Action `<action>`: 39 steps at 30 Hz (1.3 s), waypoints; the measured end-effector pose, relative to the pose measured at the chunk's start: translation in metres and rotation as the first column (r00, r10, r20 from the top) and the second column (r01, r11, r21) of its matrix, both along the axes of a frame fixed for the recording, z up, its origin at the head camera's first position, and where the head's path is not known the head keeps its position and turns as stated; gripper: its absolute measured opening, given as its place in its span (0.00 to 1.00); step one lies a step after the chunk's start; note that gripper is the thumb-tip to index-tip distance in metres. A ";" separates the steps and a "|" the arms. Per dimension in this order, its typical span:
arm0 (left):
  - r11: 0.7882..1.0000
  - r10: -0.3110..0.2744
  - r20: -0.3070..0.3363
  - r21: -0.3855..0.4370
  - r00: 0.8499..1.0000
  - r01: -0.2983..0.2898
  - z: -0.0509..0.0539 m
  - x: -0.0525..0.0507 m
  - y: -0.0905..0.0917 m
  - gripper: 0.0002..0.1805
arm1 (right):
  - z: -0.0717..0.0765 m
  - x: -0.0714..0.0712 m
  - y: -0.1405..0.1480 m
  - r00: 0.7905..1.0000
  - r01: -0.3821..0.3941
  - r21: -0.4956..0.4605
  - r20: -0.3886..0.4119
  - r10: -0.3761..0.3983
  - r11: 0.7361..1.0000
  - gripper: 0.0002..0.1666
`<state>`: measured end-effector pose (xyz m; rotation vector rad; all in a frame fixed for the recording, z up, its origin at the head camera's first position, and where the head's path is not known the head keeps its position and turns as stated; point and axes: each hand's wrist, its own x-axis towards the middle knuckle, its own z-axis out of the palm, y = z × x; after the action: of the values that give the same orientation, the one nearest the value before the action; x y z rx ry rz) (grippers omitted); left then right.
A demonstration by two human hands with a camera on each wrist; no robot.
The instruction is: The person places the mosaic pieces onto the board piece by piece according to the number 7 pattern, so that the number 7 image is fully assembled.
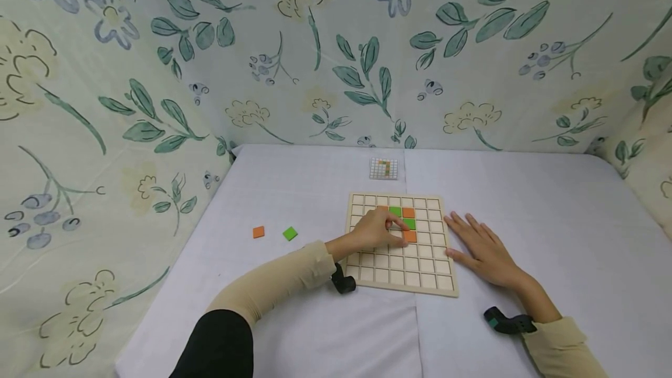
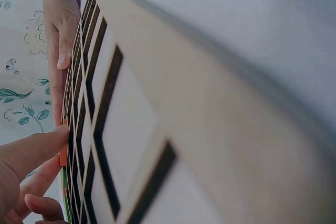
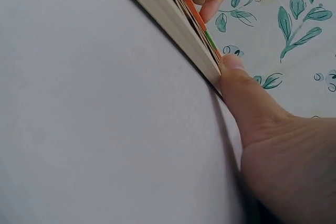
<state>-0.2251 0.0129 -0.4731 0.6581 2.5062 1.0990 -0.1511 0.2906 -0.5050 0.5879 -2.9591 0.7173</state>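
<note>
The left hand (image 1: 379, 230) is over the wooden grid board (image 1: 401, 292), its thumb and index finger at opposite edges of an orange tile (image 1: 410, 237). In the left wrist view, the left hand (image 2: 26, 171) pinches that orange tile (image 2: 63, 148). Directly above this tile in the head view lie a green tile (image 1: 409, 224) and another orange tile (image 1: 408, 212), with a green tile (image 1: 395, 211) beside the latter. The right hand (image 1: 485, 255) rests with fingers spread at the board's right side; in the right wrist view its thumb (image 3: 239, 80) touches the board's edge.
A loose orange tile (image 1: 258, 231) and a loose green tile (image 1: 290, 233) lie left of the board on the white tablecloth (image 1: 294, 174). Behind the board is a small card (image 1: 384, 168) with a coloured grid pattern. Floral cloth hangs around the table.
</note>
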 end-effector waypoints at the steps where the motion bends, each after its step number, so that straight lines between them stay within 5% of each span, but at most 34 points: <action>1: 1.000 0.000 -0.001 0.003 1.000 0.000 0.000 0.000 0.000 0.15 | 0.000 0.000 0.000 1.000 0.000 0.000 0.001 0.000 1.000 0.46; 23: 0.997 0.006 -0.003 0.073 1.000 -0.006 0.003 0.001 -0.004 0.15 | -0.002 -0.002 -0.001 1.000 -0.007 -0.005 -0.005 0.007 1.000 0.46; 33: 0.976 -0.014 0.049 0.219 0.999 0.003 0.025 -0.001 -0.025 0.16 | 0.001 -0.001 -0.002 1.000 0.001 -0.005 0.010 -0.001 1.000 0.46; 39: 0.974 -0.008 0.022 0.226 1.000 0.003 0.038 -0.005 -0.051 0.18 | 0.000 -0.001 -0.001 1.000 -0.003 -0.003 -0.003 0.003 1.000 0.46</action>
<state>-0.2298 -0.0378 -0.4351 0.7074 2.3795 1.3960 -0.1522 0.2894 -0.5047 0.5935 -2.9547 0.7200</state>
